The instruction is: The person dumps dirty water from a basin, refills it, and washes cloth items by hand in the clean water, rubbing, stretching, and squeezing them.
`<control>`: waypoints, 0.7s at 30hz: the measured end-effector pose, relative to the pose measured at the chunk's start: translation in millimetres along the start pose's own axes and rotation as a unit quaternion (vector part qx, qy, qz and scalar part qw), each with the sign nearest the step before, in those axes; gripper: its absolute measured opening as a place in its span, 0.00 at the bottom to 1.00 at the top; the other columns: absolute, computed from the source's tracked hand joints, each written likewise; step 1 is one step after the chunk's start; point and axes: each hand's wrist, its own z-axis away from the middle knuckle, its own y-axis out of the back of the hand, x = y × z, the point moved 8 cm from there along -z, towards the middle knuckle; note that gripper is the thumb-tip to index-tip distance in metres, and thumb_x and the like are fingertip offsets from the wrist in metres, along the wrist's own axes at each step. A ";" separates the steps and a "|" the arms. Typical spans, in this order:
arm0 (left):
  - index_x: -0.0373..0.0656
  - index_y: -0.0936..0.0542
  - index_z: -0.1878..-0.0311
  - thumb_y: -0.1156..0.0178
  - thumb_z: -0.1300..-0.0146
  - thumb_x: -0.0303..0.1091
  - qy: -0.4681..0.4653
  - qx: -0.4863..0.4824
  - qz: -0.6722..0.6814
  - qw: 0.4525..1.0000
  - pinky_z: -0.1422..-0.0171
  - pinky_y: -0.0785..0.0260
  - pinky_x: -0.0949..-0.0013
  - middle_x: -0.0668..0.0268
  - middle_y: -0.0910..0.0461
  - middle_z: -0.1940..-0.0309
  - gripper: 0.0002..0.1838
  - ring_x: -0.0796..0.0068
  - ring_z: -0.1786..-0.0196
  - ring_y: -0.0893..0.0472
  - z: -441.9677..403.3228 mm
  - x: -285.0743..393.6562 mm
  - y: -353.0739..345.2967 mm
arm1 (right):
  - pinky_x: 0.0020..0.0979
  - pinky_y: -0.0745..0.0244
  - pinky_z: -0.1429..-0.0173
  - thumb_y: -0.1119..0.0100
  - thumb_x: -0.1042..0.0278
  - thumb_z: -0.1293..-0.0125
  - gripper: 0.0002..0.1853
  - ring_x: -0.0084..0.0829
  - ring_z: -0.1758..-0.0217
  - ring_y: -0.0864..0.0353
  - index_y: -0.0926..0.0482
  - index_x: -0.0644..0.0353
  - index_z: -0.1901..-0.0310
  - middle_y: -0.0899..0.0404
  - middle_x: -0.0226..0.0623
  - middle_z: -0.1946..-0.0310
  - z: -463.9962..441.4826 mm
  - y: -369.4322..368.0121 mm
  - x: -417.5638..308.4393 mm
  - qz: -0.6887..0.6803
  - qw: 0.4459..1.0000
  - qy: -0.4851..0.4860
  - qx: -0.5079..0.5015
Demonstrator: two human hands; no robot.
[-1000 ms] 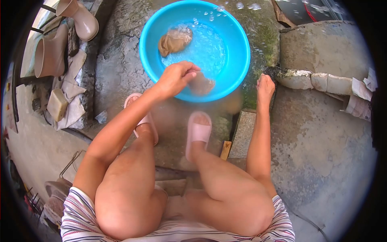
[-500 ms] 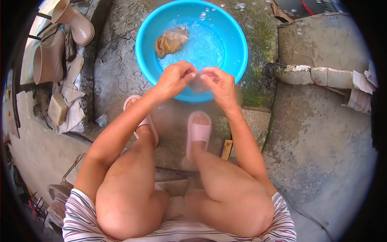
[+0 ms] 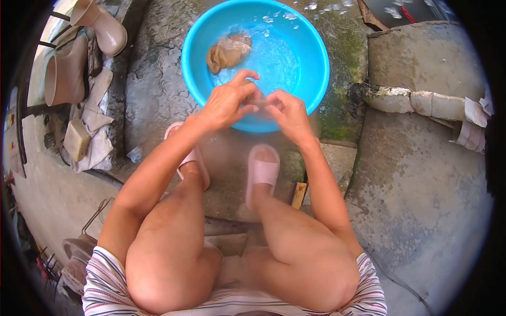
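Observation:
A blue basin (image 3: 191, 68) holds water and a wet brown cloth bundle (image 3: 228, 52) on its left side. Over the near part of the basin, my left hand (image 3: 232, 101) has its index finger raised and its other fingers bent round something I cannot make out. Close to its right, my right hand (image 3: 287, 113) is closed, thumb against fingers. A blurred, thin brownish thing seems to lie between the fingertips of both hands, too indistinct to name.
Beige boots (image 3: 67, 73) and a soap bar (image 3: 77, 142) on a cloth are at the left. A wrapped pipe (image 3: 421, 104) runs along the right. My feet in pink slippers (image 3: 263, 171) stand below the basin, near a wood piece (image 3: 299, 195).
My right hand has come from beyond the basin's right side to beside my left hand. My left index finger has lifted. The view has shifted slightly.

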 end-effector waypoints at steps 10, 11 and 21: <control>0.41 0.29 0.73 0.38 0.56 0.27 0.097 0.092 -0.039 0.990 0.67 0.35 0.63 0.61 0.25 0.76 0.09 0.60 0.70 0.24 -2.3 -29.6 19.0 | 0.30 0.30 0.69 0.44 0.80 0.51 0.05 0.33 0.71 0.25 0.28 0.63 0.71 0.28 0.38 0.72 13.0 25.9 -36.1 0.016 0.966 0.194 0.170; 0.41 0.31 0.74 0.38 0.55 0.27 0.150 0.132 0.000 0.980 0.70 0.36 0.64 0.61 0.26 0.80 0.09 0.65 0.74 0.25 1.6 -39.1 23.5 | 0.29 0.29 0.69 0.43 0.79 0.51 0.05 0.32 0.71 0.25 0.27 0.64 0.71 0.28 0.38 0.73 13.6 26.2 -35.8 -0.004 0.967 0.181 0.181; 0.42 0.30 0.69 0.44 0.46 0.23 0.216 0.155 0.307 0.914 0.72 0.36 0.80 0.73 0.27 0.75 0.05 0.86 0.73 0.29 4.6 -58.3 -8.1 | 0.26 0.30 0.71 0.38 0.76 0.52 0.09 0.27 0.74 0.25 0.25 0.62 0.68 0.28 0.36 0.73 10.4 13.4 -38.0 0.024 0.979 0.110 0.167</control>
